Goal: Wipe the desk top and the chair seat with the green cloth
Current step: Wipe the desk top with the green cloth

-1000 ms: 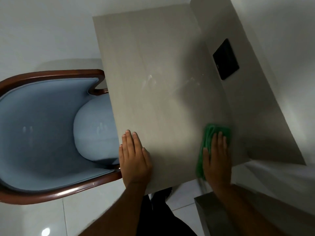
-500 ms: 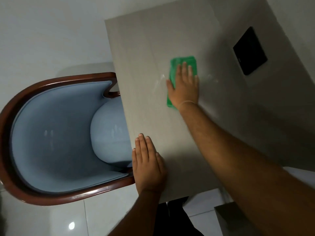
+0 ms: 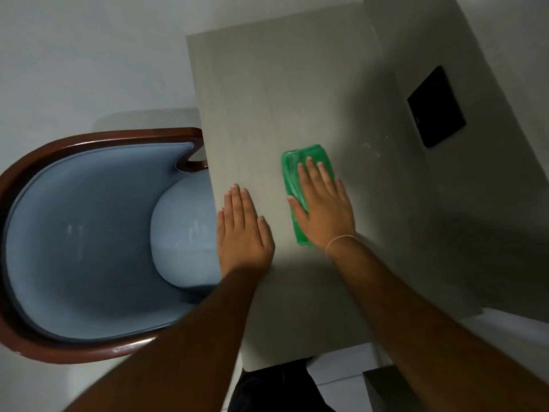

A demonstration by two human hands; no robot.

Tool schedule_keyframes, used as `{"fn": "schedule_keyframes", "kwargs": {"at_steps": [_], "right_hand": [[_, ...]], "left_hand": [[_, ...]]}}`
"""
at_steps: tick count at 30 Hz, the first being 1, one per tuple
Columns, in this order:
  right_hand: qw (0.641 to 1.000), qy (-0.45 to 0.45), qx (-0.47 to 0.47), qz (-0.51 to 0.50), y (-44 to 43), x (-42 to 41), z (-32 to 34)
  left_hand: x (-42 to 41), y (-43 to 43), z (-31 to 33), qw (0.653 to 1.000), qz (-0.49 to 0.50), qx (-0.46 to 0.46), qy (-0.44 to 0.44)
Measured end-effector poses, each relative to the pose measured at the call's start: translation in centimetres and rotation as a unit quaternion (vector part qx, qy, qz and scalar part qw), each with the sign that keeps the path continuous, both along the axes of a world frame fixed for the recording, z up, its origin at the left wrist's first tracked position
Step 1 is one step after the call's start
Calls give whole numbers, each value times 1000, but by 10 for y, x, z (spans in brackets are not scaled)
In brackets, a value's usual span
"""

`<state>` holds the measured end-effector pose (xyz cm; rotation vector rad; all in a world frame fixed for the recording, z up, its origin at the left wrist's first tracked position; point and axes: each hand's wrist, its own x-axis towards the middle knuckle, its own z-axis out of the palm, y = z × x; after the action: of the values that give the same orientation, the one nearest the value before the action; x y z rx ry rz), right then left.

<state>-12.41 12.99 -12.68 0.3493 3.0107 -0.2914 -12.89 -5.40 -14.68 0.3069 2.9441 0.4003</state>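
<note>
The pale grey desk top (image 3: 276,93) fills the middle of the view. A folded green cloth (image 3: 292,171) lies flat on it, and my right hand (image 3: 325,208) presses down on the cloth with fingers spread, covering its lower half. My left hand (image 3: 242,230) rests flat and empty on the desk's left edge, just left of the cloth. The chair (image 3: 38,162) has a dark wooden frame and blue padding. Its blue seat (image 3: 181,230) sits left of the desk, partly tucked under the desk edge.
A black rectangular panel (image 3: 435,107) is set in the grey surface at the right, beyond the cloth. White floor tiles (image 3: 74,55) surround the chair. A dark box corner (image 3: 377,388) shows at the bottom, right of my legs.
My right hand has drawn the green cloth back across the desk toward me, now beside the left hand. The left hand has stayed flat on the desk edge.
</note>
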Motion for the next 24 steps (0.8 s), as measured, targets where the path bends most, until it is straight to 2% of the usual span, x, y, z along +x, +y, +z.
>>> {"fn": "schedule_keyframes", "kwargs": {"at_steps": [6, 8, 10, 13, 15, 17, 20, 24], "right_hand": [[990, -13, 12, -141, 66, -48, -1], [980, -16, -6, -197, 68, -89, 1], [979, -17, -11, -204, 53, -129, 4], [997, -10, -6, -70, 3, -163, 14], [999, -5, 1, 49, -28, -158, 17], [995, 4, -4, 104, -40, -135, 14], [999, 38, -7, 33, -20, -83, 5], [992, 4, 26, -124, 48, -16, -1]], "left_hand": [[-31, 4, -2, 1000, 11, 9, 19], [-34, 4, -1, 1000, -17, 2, 19], [-39, 6, 1, 998, -57, -3, 22], [-47, 8, 3, 998, -65, 0, 13], [-49, 6, 3, 998, -56, 8, 6], [-50, 5, 3, 999, -47, 22, 0], [-49, 6, 3, 999, -39, 20, 10], [-50, 7, 2, 999, -38, 29, 8]]}}
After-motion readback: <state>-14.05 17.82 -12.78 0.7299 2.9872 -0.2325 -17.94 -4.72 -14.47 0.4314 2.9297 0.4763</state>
